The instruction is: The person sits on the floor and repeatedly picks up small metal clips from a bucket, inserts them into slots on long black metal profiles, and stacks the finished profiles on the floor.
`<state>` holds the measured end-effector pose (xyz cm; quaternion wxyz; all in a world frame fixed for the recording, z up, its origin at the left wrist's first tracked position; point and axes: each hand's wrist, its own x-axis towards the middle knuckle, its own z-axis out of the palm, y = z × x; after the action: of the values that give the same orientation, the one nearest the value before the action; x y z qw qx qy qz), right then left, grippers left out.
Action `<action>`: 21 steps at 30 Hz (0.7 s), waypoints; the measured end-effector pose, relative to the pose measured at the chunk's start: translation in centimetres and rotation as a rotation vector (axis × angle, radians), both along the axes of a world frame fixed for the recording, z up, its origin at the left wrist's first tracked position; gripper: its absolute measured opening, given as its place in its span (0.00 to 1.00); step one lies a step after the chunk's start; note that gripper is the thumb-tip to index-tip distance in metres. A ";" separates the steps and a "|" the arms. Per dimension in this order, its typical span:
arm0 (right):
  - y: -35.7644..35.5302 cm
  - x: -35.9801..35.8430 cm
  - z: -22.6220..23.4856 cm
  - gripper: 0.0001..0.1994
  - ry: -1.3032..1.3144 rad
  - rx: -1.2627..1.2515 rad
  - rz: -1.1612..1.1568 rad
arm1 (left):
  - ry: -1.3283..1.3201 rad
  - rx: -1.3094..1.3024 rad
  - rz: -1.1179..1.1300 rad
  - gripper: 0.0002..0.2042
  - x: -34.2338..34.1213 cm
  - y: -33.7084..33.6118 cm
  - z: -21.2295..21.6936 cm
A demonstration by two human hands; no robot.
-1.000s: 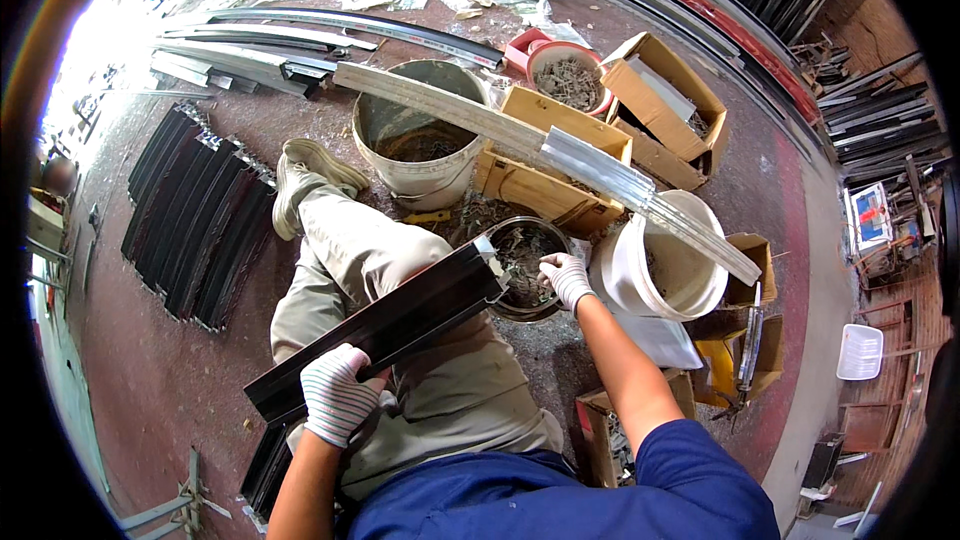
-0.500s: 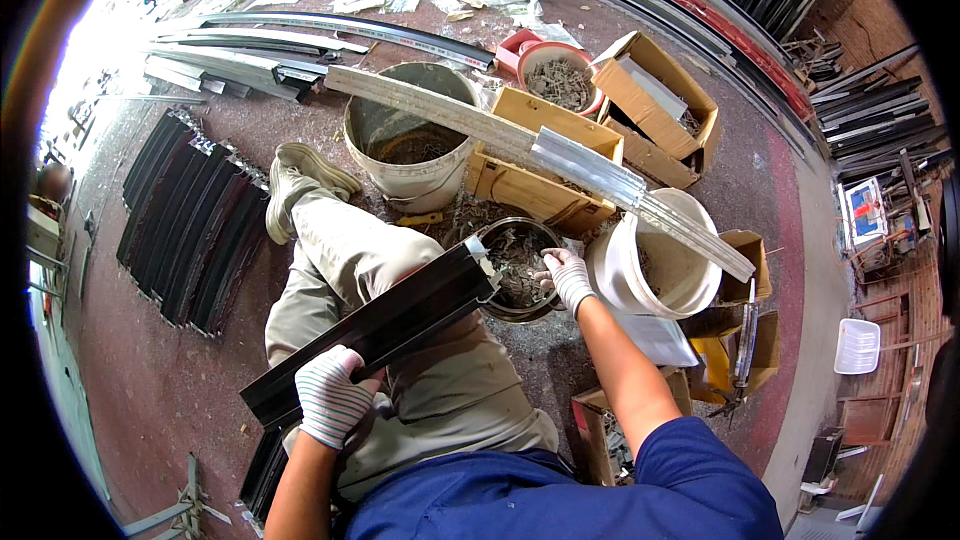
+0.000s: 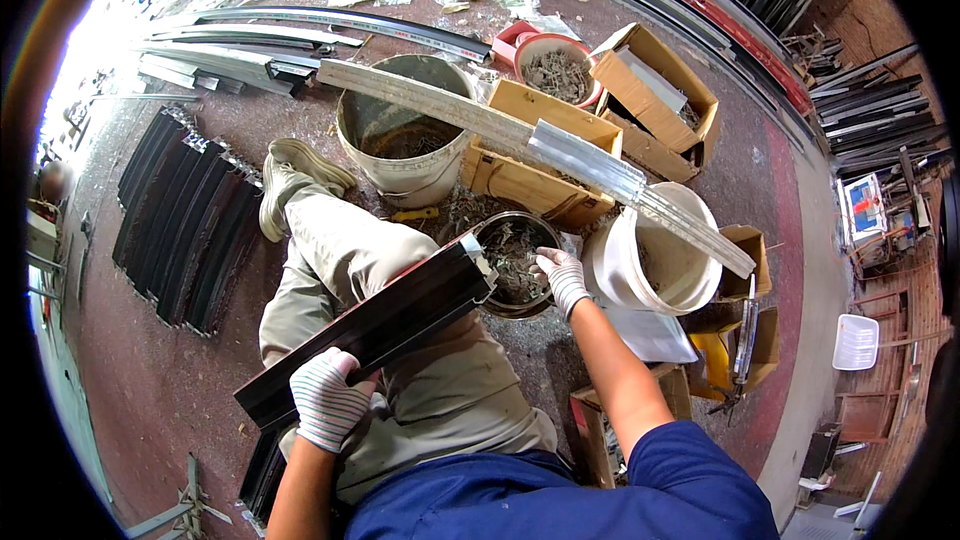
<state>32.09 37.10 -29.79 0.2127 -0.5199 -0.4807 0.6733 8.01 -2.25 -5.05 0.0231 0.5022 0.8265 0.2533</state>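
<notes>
Left hand [image 3: 325, 398] is gripping the black metal profile [image 3: 375, 325] steady across the lap while right hand [image 3: 560, 277], fingers curled, is picking fittings from the metal bowl [image 3: 515, 260] just beyond the profile's end.

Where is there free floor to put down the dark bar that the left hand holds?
Bare floor lies left of the legs, below the row of dark strips. Another patch runs right of the cardboard boxes. Ahead it is crowded: grey bucket, dark bowl, white bucket.
</notes>
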 end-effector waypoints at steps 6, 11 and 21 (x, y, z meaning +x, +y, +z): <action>-0.6 -0.1 1.7 0.16 0.015 0.043 -0.015 | 0.001 0.012 0.011 0.17 0.0 -0.2 -0.2; -0.7 0.3 2.1 0.17 0.180 -0.036 -0.189 | -0.056 0.051 -0.025 0.15 0.1 0.0 0.3; -6.3 0.0 17.1 0.13 0.368 -0.033 -0.163 | -0.609 0.288 -0.026 0.13 0.7 3.5 2.4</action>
<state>32.05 30.80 -12.65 0.3422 -0.4287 -0.3789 0.7453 8.73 1.25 -2.66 0.2010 0.4122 0.7307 0.5057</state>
